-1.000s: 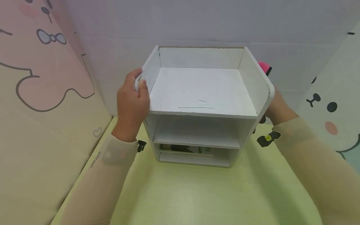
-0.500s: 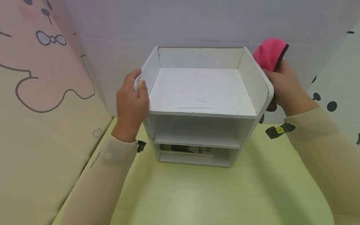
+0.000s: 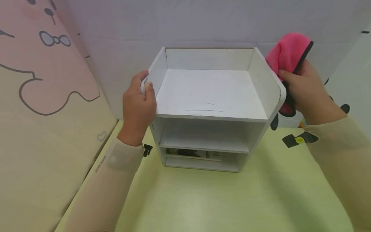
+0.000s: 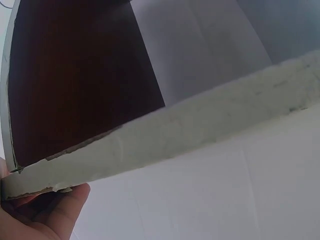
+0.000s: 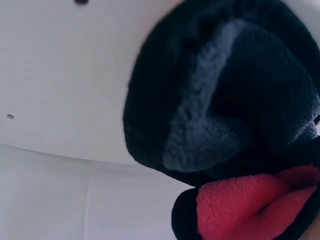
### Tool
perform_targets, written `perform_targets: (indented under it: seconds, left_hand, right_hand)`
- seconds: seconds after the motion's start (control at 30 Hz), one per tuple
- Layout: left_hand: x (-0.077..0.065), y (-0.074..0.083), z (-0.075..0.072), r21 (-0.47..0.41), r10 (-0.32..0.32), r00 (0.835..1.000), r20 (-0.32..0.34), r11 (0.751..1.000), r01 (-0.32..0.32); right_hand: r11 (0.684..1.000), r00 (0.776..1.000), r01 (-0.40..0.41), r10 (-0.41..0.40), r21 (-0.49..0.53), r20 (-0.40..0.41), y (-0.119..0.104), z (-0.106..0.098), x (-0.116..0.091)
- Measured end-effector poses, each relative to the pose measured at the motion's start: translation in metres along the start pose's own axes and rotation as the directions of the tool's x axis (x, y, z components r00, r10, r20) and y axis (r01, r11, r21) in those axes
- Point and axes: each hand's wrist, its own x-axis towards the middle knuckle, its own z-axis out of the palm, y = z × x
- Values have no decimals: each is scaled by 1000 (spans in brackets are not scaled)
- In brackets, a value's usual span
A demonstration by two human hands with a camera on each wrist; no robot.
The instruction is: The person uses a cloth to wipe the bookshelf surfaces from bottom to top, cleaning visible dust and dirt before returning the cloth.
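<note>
A small white shelf unit [image 3: 214, 93] with a walled top and two compartments below stands on the table. My left hand [image 3: 138, 108] grips the upper edge of its left side panel, thumb on the inner side. The left wrist view shows the panel's worn edge [image 4: 200, 127] close up, with fingers [image 4: 65, 212] against it. My right hand [image 3: 308, 91] holds a pink cloth [image 3: 291, 53] with black trim, bunched beside the right side panel. In the right wrist view the cloth's dark grey fuzzy side [image 5: 205, 135] faces the camera, and most of that hand is hidden.
A printed book or magazine [image 3: 192, 153] lies in the lowest compartment. The table [image 3: 188, 199] is pale green. Fabric with cartoon animals [image 3: 55, 80] hangs at the left, and a pale backdrop [image 3: 208, 22] rises behind the shelf unit.
My right hand has come up from behind the right side panel and moved rightward with the pink cloth, which now shows much more. The left hand has kept its grip on the panel.
</note>
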Motion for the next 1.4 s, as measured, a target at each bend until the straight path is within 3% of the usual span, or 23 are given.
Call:
perform_targets:
  seconds: [0.17,0.33,0.47,0.57,0.6,0.73,0.83,1.07,1.4]
  left_hand:
    - [1,0,-4,28,-2,1000,-9,1000,2]
    - [1,-1,-7,39,-22,1000,-13,999,23]
    - [0,-2,-7,43,-33,999,-9,999,33]
    - [0,-3,-5,49,-36,999,-9,998,37]
    - [-1,-3,-5,50,-37,999,-10,998,37]
    - [-1,-1,-4,46,-40,999,-7,998,40]
    - [0,1,-3,38,-39,999,3,999,38]
    - [1,1,-1,40,-30,1000,1,999,30]
    - [-2,2,1,27,-18,1000,-6,999,18]
  right_hand:
    - [999,999,31,-32,21,39,2,2,-8]
    - [984,995,96,-92,-150,36,11,8,-17]
    - [950,994,105,-101,-295,28,15,10,-25]
    - [934,994,113,-104,-338,44,17,10,-29]
    - [931,993,119,-109,-345,47,18,11,-30]
    - [969,981,182,-168,-167,94,31,12,-31]
    - [984,986,148,-139,-96,88,44,10,-33]
    - [959,999,15,-5,-282,37,81,8,-34]
    - [933,996,62,-34,-355,86,161,12,-35]
